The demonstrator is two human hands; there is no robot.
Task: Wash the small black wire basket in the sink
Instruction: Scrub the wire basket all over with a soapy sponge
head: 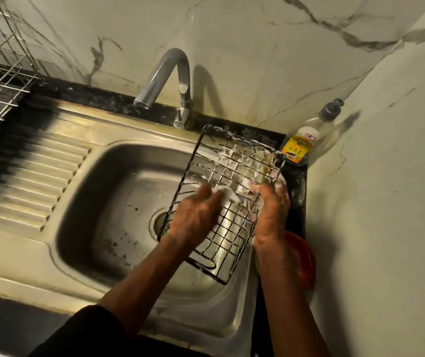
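Observation:
The small black wire basket [228,173] is held tilted over the right half of the steel sink [98,202], with soap foam on its wires. My left hand [196,215] presses a white soapy scrubber [225,194] against the basket's grid from the inside. My right hand [273,210], foamy at the fingers, grips the basket's right rim. The basket's lower corner hangs above the sink's front right edge.
A curved tap [170,81] stands behind the sink, with no water visible from it. A pump soap bottle [306,137] sits in the back right corner. A red item [304,261] lies under my right wrist. A metal dish rack [0,73] stands far left, beside the ribbed drainboard [38,181].

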